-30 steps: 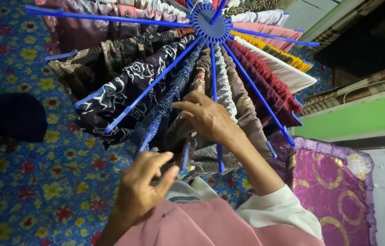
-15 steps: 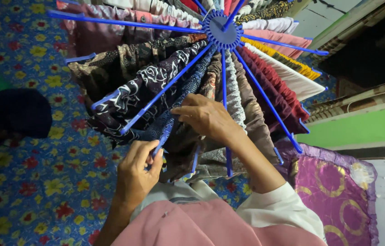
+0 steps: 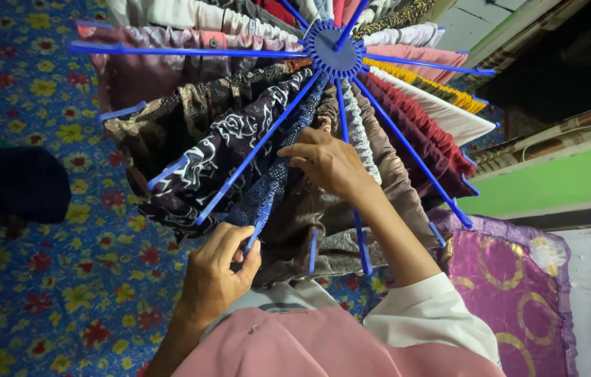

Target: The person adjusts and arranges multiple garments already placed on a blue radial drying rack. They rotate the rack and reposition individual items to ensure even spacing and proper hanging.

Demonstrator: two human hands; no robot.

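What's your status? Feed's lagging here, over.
Left hand pinching the tip of a blue rack arm. Right hand on the dark patterned cloth. Neighbouring cloths crowd close.

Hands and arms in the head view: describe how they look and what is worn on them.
Both hands are bare: no gloves, rings or watch show on the left hand or the right hand. The right forearm is uncovered up to a loose white sleeve. A pink garment covers the body below; the left forearm is bare where it shows.

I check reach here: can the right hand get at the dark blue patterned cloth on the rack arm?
Probably yes. The right hand already rests beside the dark blue patterned cloth, nothing between them; the left hand pinches that blue rack arm's tip.
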